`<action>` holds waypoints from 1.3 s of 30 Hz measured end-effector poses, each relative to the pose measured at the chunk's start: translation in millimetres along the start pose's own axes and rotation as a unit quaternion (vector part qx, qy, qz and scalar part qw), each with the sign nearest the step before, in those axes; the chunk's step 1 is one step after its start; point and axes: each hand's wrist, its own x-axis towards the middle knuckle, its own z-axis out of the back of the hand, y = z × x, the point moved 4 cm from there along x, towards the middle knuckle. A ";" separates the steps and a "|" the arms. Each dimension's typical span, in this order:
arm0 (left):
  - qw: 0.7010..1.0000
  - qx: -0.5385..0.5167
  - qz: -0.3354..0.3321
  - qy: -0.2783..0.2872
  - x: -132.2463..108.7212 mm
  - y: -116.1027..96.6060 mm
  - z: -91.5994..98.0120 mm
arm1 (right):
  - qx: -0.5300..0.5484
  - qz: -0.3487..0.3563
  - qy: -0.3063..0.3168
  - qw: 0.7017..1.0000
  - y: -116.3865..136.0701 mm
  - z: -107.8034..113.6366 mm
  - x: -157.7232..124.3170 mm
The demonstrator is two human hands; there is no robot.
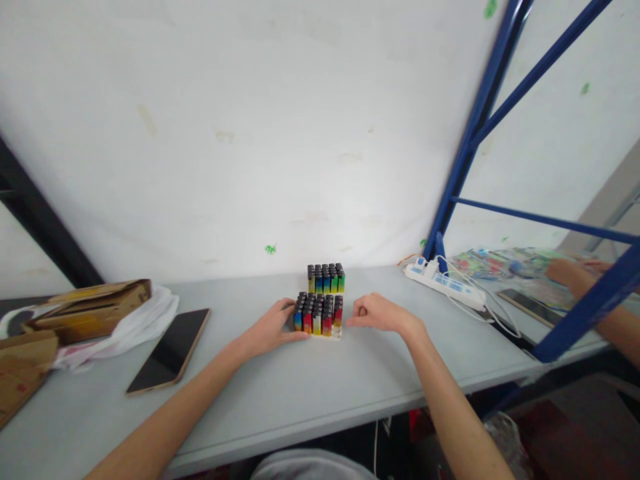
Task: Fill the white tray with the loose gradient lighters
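Observation:
Several lighters (317, 323) with black tops and blue, red and yellow bodies stand upright in a pale tray (337, 335) on the grey table. At the tray's front right corner there is a gap with no lighter in it. My left hand (274, 327) is around the left end of this set, its thumb along the front and its fingers at the side. Just right of the tray is my right hand (376, 312), with its fingers curled together; whatever they may hold is hidden. Behind stands a second block of lighters (327, 279), blue to green and yellow.
A dark-screened phone (170, 350) lies on the left, by a torn cardboard box (95, 310) and a white plastic bag (155, 310). To the right are a white power strip (445, 285) with cables and a blue metal frame (463, 163). Another person's arm (610, 320) shows beyond it.

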 end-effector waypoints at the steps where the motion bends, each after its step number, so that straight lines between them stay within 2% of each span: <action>1: 1.000 0.004 0.003 -0.009 2.5 -1.0 -2.6 | -0.005 -0.016 0.001 1.000 -5.5 4.7 -2.7; 5: 0.999 0.030 0.011 -0.031 16.4 -10.8 -15.0 | -0.019 -0.065 0.032 0.997 -20.6 12.4 -10.3; 9: 0.995 0.074 0.038 -0.057 28.5 -17.7 -28.2 | -0.003 -0.077 0.042 0.996 -28.9 11.2 -9.7; 12: 0.991 0.083 0.052 -0.086 30.5 -19.3 -34.5 | 0.003 -0.060 0.014 0.998 -34.1 7.3 -2.2; 15: 0.991 0.071 0.060 -0.098 29.3 -19.0 -37.0 | 0.036 -0.036 -0.051 0.997 -37.7 -0.6 9.1; 19: 0.991 0.059 0.070 -0.097 29.2 -16.8 -37.0 | 0.064 0.023 -0.121 0.990 -34.4 -13.7 23.3; 25: 0.993 0.033 0.065 -0.095 36.4 -12.1 -30.9 | 0.063 0.013 -0.113 0.992 -31.7 -22.8 32.2; 31: 0.996 0.054 0.062 -0.044 47.9 -3.6 -28.5 | 0.080 0.094 -0.125 0.984 -29.1 -32.8 29.3; 36: 0.996 0.039 0.071 -0.029 49.0 4.0 -33.2 | 0.047 0.041 -0.126 0.990 -37.5 -48.3 32.5; 39: 0.996 0.034 0.078 -0.030 49.3 5.9 -34.5 | 0.056 0.039 -0.125 0.990 -39.4 -50.7 34.2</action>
